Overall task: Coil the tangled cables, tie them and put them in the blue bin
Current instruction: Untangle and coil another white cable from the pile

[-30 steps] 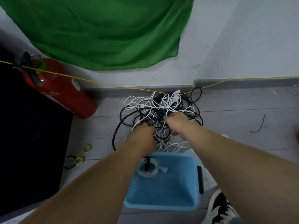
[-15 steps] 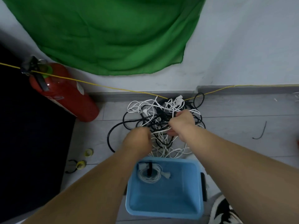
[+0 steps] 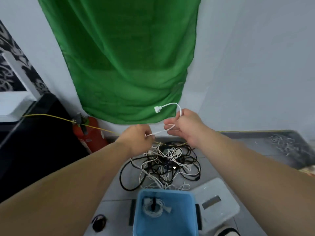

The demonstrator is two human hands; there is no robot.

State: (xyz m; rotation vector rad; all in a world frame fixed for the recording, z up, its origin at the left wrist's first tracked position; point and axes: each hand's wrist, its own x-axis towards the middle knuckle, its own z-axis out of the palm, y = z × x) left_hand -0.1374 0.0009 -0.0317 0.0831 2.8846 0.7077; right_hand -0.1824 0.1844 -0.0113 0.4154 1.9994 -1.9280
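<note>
A tangle of black and white cables [image 3: 167, 166] lies on the grey floor by the wall. Both my hands are raised above it with one white cable [image 3: 170, 106] between them. My right hand [image 3: 183, 125] grips the cable just below its white plug, which arcs up to the left. My left hand [image 3: 138, 138] pinches the same cable lower down, and the rest trails into the pile. The blue bin [image 3: 192, 218] stands nearest me and holds one tied white coil [image 3: 154, 208].
A red fire extinguisher [image 3: 90, 133] leans at the left wall beside a black panel. A thin yellow wire [image 3: 54, 117] runs along the wall. Green cloth [image 3: 126, 62] hangs above. A clear lid [image 3: 219, 201] lies right of the bin, a small black loop [image 3: 99, 222] to its left.
Both hands rose out of the pile, drawing a white cable up with its plug end free. The view tilted upward.
</note>
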